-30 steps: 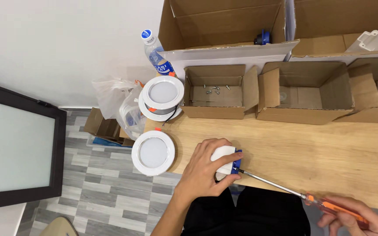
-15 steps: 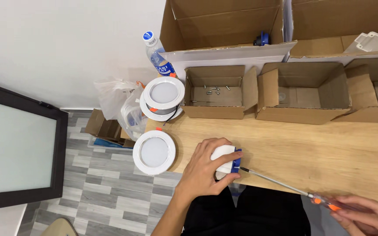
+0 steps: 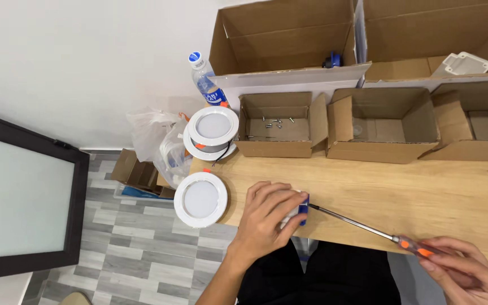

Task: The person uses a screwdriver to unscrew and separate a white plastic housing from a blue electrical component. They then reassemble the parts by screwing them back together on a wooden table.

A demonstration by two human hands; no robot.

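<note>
My left hand presses down on a small white box with a blue end at the near edge of the wooden table. My right hand grips the orange handle of a long screwdriver. Its thin metal shaft reaches left, and the tip meets the blue end of the box. A round white downlight lies just left of my left hand, overhanging the table's corner.
Two more white downlights are stacked at the table's back left, beside a plastic bottle and plastic bags. Open cardboard boxes line the back; one holds several screws. A dark framed panel stands on the floor.
The view has shifted slightly. My right hand has slid a little left along the table edge with the screwdriver, and my left hand stays on the box.
</note>
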